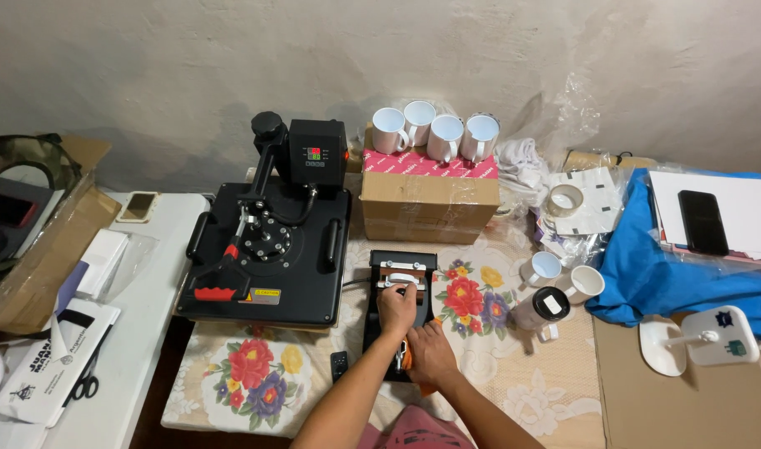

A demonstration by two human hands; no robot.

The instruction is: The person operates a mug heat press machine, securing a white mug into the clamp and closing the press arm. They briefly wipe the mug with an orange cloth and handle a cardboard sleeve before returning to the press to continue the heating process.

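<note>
- A small black mug press [401, 312], boxy with a matte metal frame, sits at lower centre of the frame on a cream lace tablecloth [489, 349] with bright printed flowers.
- A white mug [401, 278], smooth and glossy, lies on its side in the press's upper part, wrapped by a brownish band; its handle faces up.
- The left hand [395, 309] lies over the middle of the press, fingers curled down onto the mug's near side, fingertips touching the white handle area. How tightly it grips cannot be told.
- The right hand [430, 349] is just below and right of the left, fingers folded around an orange part at the press's lower end; that part is mostly hidden beneath the hand.
- Left of centre stands a large flat heat press [264, 249], black and slab-shaped, with a red-tipped lever and a control box with a small lit display.
- Above the mug press a cardboard box [430, 199] carries four white mugs [434, 133] lying with open mouths toward the camera.
- To the right, near the mug press, are three more mugs [555, 287], one dark-mouthed, and a crumpled blue cloth [663, 274] with a black phone [702, 221] on white sheets.
</note>
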